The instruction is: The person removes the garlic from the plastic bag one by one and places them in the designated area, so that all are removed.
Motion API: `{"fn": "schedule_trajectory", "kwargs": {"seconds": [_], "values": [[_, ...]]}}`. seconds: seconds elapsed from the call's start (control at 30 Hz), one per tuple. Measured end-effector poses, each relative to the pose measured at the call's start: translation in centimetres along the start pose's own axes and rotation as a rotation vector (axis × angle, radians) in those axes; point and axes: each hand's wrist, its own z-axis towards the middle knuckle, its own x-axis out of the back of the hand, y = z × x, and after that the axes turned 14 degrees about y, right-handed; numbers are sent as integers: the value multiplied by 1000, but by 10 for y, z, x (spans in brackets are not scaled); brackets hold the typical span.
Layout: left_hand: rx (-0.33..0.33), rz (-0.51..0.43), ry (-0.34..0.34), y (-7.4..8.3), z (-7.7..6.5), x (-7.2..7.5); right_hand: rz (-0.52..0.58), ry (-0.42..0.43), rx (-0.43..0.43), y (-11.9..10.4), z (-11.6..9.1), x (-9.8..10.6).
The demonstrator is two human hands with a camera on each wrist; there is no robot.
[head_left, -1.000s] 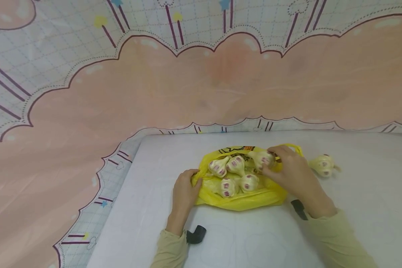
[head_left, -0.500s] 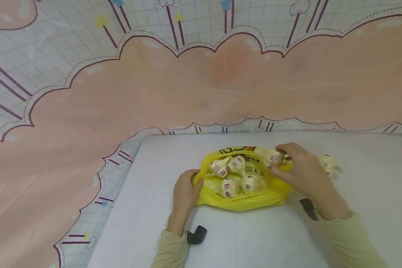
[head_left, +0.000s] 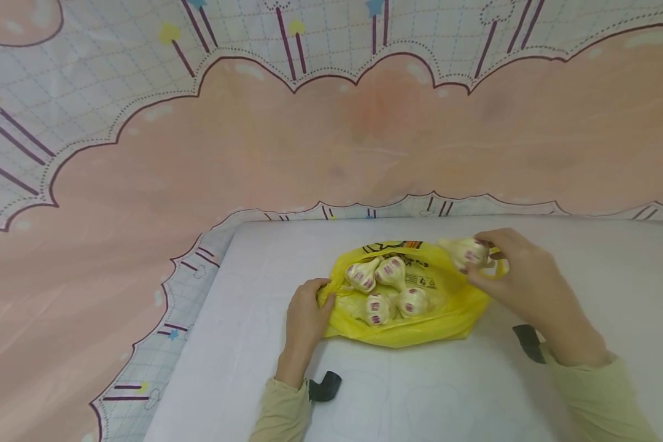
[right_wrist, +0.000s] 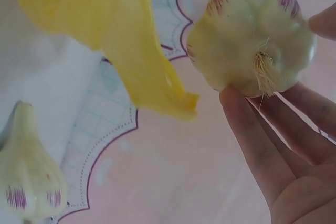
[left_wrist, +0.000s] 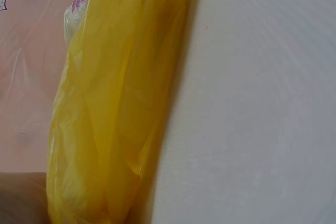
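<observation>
Where the far side and the left are covered by a patterned cloth (head_left: 331, 141), pink areas are edged by dark scalloped lines. Before it a white table (head_left: 420, 393) is placed, and on this a yellow bag (head_left: 398, 336) is laid, its mouth spread and its far inner side printed in dark marks. Pale sleeves (head_left: 593, 393) are worn on both arms. By the left hand (head_left: 305, 319) the bag's left edge is pinched between the thumb and bent fingers. By the right hand (head_left: 530, 279) a raised bulb (head_left: 468, 253) is gripped at the bag's far right end, with the thumb set on its near side. Four bulbs (head_left: 413, 302) are contained in the bag, two placed farther off and two nearer. Another bulb (right_wrist: 31, 166) is shown on the table, apart from the bag, in the right wrist view. Black mounts (head_left: 326, 387) are worn at both wrists. Roots (right_wrist: 264, 72) are exposed on the gripped bulb's base.
</observation>
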Motion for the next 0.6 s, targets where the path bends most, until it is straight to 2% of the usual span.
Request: {"fn": "schedule_trajectory", "kwargs": {"seconds": [0.27, 0.6], "values": [[8, 2, -5, 1, 0, 0, 8, 32, 8, 7, 1, 10], [15, 14, -5, 1, 0, 0, -5, 30, -37, 12, 2, 22]]}}
